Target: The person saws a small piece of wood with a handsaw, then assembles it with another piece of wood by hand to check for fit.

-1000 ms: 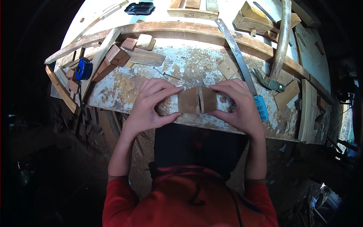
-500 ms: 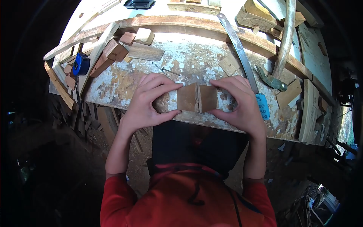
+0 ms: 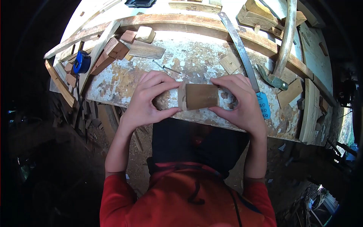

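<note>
A small brown wooden block (image 3: 202,96) is held up between my two hands over the near edge of the workbench (image 3: 136,85). My left hand (image 3: 149,99) has its thumb and fingers at the block's left end, which shows a lighter, narrow face. The opposite end is gripped by my right hand (image 3: 240,99), thumb below and fingers above. Just beyond the block, thin nails (image 3: 172,70) lie on the bench. Beside my right hand are a long metal strip (image 3: 240,49) and a blue piece of sandpaper (image 3: 263,106) printed with 80.
A hammer (image 3: 278,80) lies at the right, near a thin wood piece (image 3: 290,93). At the left are a blue tape measure (image 3: 81,62) and wood offcuts (image 3: 115,50). A long wooden beam (image 3: 170,22) crosses the back, with a wooden hand plane (image 3: 255,17) behind it.
The wooden block has turned between my fingers: its middle edge has shifted left, and a broad flat face now shows. Both hands stay in nearly the same place.
</note>
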`<state>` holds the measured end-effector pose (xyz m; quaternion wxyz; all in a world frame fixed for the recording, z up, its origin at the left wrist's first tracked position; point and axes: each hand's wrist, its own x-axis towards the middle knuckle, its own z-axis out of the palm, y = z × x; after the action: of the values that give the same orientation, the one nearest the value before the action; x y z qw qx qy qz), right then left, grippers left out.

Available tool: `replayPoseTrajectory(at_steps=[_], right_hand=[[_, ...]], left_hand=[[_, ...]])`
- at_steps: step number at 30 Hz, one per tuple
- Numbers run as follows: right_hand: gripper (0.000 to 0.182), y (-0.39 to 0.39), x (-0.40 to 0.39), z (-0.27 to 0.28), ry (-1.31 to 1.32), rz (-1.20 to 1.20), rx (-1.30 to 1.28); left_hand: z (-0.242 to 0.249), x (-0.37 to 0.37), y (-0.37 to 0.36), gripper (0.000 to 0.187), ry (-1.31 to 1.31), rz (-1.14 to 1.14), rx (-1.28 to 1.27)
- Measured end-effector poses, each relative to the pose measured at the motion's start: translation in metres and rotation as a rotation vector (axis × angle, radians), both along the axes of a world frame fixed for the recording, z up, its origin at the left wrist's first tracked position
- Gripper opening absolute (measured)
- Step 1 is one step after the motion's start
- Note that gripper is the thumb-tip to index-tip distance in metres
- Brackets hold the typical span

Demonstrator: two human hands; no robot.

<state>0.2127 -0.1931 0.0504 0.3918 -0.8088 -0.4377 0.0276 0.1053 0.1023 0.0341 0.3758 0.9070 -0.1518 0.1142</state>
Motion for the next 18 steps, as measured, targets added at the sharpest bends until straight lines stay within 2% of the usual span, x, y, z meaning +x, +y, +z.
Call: replayPoseTrajectory(at_steps=[18], right_hand=[[0.064,-0.0024,-0.0018,0.0017,0.049,-0.011,-0.041]], left_hand=[[0.0071,0.0017,-0.0038,0.057,0.050,0.001,0.060]])
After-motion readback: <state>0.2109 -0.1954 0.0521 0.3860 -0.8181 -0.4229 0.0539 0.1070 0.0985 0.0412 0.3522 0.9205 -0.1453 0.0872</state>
